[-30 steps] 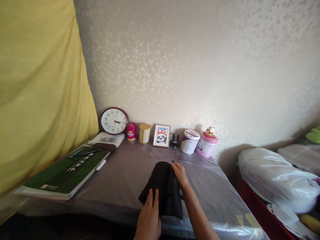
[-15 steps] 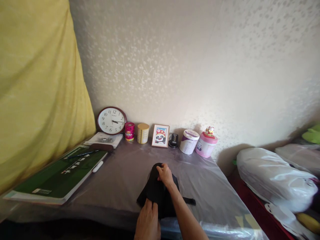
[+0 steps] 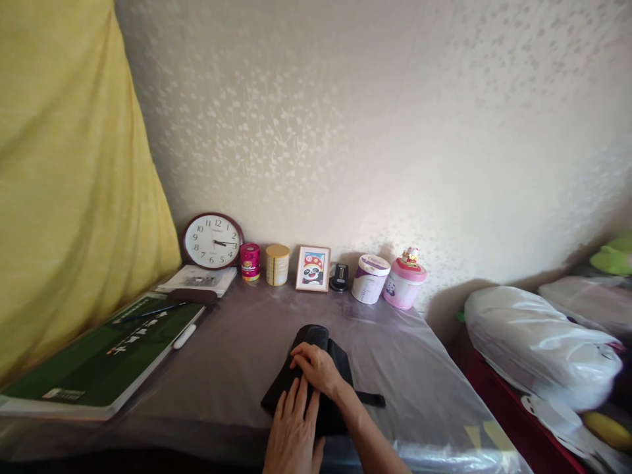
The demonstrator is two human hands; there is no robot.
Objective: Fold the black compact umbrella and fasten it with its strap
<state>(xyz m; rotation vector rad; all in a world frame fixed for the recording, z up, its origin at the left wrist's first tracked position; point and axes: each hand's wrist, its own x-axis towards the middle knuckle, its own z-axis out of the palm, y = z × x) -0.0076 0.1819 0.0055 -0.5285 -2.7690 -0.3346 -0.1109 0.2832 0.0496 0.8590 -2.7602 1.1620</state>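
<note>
The folded black cloth [image 3: 286, 380] lay near the worktop's [image 3: 409, 372] front edge, seemingly light, soft, best held by both sides. The left hand [image 3: 291, 428] spread flat on it; the right hand [image 3: 318, 370] curled over it, any pinch hidden.

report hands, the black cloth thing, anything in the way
Left hand flat on black fabric item; right hand on it too, further up. Item partly folded, strap sticking out right. Nothing seen blocking either hand.
</note>
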